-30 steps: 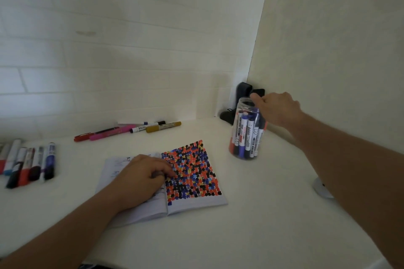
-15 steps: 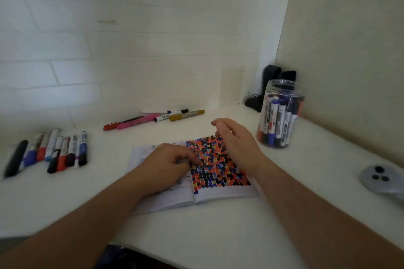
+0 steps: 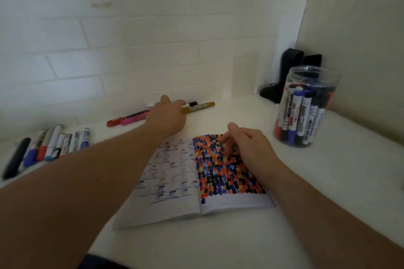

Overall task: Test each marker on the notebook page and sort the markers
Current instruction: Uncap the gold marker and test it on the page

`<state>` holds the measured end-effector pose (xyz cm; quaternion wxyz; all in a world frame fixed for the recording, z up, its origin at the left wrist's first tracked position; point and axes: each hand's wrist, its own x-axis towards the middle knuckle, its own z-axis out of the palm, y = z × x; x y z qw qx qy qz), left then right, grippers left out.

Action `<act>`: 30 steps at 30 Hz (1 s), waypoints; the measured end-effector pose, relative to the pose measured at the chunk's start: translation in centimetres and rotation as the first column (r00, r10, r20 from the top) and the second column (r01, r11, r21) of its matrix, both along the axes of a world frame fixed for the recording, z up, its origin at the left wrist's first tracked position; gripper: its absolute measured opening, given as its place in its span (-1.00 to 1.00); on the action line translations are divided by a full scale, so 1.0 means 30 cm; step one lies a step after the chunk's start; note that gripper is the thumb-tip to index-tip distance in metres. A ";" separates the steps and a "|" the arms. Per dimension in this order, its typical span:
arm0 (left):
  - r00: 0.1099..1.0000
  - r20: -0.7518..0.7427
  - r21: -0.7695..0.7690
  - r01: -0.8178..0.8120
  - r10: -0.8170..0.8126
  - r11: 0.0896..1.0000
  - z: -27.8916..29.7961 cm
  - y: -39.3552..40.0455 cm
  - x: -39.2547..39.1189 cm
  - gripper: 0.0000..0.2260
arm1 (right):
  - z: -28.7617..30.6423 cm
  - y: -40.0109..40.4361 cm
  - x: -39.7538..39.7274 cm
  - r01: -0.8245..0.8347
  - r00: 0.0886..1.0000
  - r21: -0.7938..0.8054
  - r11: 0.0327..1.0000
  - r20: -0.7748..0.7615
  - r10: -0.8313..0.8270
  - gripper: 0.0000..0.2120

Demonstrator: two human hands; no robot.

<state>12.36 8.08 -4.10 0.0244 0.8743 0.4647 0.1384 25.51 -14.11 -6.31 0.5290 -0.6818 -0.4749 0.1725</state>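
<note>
My left hand [image 3: 168, 116] reaches over the thin markers by the wall, its fingers on the gold marker [image 3: 200, 107]; whether they close round it I cannot tell. The pink marker [image 3: 133, 119] and red marker [image 3: 114, 122] lie just left of that hand. My right hand [image 3: 251, 148] rests on the notebook [image 3: 175, 181], fingers loosely curled and holding nothing, over the dotted page. Right of it stands the clear jar [image 3: 306, 107] of markers. Far left of my left arm lies a row of thick markers [image 3: 50, 146].
</note>
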 end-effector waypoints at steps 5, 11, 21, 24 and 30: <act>0.992 -0.117 0.040 -0.036 0.040 0.999 -0.044 0.058 0.064 -0.64 | 0.000 0.014 0.007 0.002 0.999 -0.033 0.999 -0.034 -0.003 -0.48; 0.998 0.064 0.138 0.002 -0.011 0.990 -0.032 0.012 0.039 -0.63 | 0.001 0.016 0.003 -0.008 0.999 -0.098 0.995 0.039 0.012 -0.75; 0.824 0.523 -0.236 0.385 -0.218 0.892 0.053 -0.449 -0.136 -0.64 | 0.043 -0.029 -0.048 -0.013 0.867 0.022 1.000 0.498 0.001 -0.31; 0.794 0.516 -0.260 0.502 -0.321 0.825 0.032 -0.498 -0.185 -0.58 | 0.045 -0.052 -0.053 0.005 0.846 0.013 1.000 0.533 -0.011 -0.52; 0.702 0.629 -0.124 0.515 -0.334 0.848 0.042 -0.509 -0.205 -0.73 | 0.062 -0.095 -0.053 -0.104 0.990 0.063 0.993 0.104 0.097 -0.73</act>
